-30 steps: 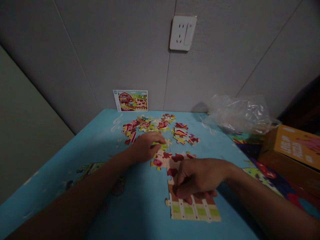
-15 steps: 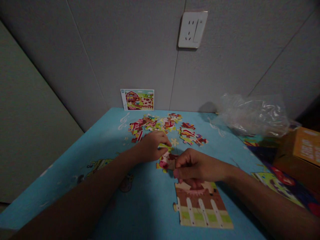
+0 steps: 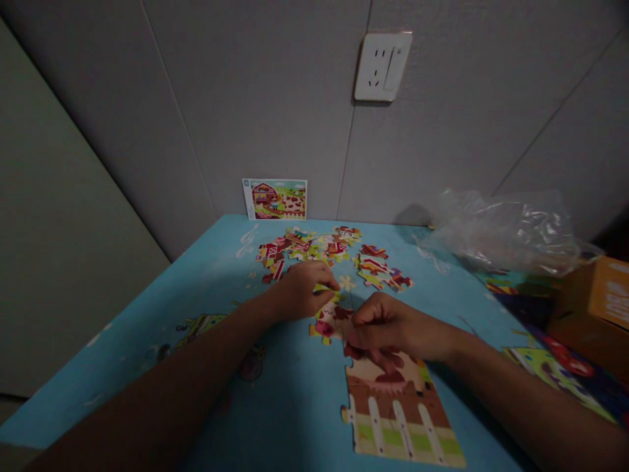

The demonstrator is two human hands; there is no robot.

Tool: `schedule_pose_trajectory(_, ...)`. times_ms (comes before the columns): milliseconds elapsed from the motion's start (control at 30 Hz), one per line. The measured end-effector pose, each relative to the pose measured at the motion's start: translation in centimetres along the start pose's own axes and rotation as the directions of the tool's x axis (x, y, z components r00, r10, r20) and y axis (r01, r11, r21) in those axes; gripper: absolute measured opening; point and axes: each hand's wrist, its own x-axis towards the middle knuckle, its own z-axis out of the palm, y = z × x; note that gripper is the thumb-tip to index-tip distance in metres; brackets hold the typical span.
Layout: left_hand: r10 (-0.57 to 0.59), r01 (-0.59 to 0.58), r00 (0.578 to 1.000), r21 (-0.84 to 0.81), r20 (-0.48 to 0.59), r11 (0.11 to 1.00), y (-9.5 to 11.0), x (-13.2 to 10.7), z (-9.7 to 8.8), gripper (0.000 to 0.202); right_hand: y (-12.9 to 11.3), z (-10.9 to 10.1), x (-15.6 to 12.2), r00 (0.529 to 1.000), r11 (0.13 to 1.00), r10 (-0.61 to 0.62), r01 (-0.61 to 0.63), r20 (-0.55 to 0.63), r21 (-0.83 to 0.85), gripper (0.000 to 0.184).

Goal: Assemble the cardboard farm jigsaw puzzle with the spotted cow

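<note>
My left hand (image 3: 302, 288) is curled at the middle of the blue table (image 3: 211, 275), pinching a small yellow-green puzzle piece (image 3: 325, 289). My right hand (image 3: 388, 326) lies just right of it with fingers closed over the top of the joined puzzle section (image 3: 400, 413), which shows a brown and white fence and part of a cow. A small cow-face cluster (image 3: 325, 322) lies between the two hands. Loose puzzle pieces (image 3: 314, 246) are scattered beyond the hands, toward the wall.
A reference picture card (image 3: 275, 199) leans on the grey wall at the table's back edge. A crumpled clear plastic bag (image 3: 506, 229) lies at the back right, an orange box (image 3: 602, 295) at the far right. A wall socket (image 3: 382, 67) is above.
My right hand has slid from the fence rows up to the top of the joined section, close to my left hand. The view has shifted slightly.
</note>
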Motion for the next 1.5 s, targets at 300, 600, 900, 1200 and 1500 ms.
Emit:
schedule_pose_trajectory(300,-0.591,0.81,0.553,0.214,-0.587,0.546,-1.3,0.2,-2.1,0.051,0.4,-0.4,0.3,0.986,0.993,-0.097,0.105,-0.137,0.057,0.045)
schedule_pose_trajectory(600,-0.726,0.869,0.493,0.227,-0.48,0.441,-3.2,-0.3,-1.9,0.049,0.3,-0.4,0.2,0.987,0.994,-0.096,0.101,-0.131,0.031,0.046)
schedule_pose_trajectory(900,-0.571,0.737,0.609,0.126,-0.551,0.664,-2.2,0.3,-2.7,0.051,0.3,-0.2,0.7,0.971,0.979,-0.097,0.133,-0.217,0.157,0.041)
schedule_pose_trajectory(1200,0.085,-0.087,0.994,-0.024,-0.065,0.996,1.7,0.1,-1.3,0.063,0.3,-0.2,1.5,0.877,0.973,-0.174,0.223,-0.447,0.061,0.037)
schedule_pose_trajectory(1500,-0.038,0.029,0.989,-0.063,-0.142,0.998,1.1,0.0,-1.4,0.047,0.1,-0.5,1.2,0.808,0.994,-0.102,0.108,-0.581,-0.025,0.035)
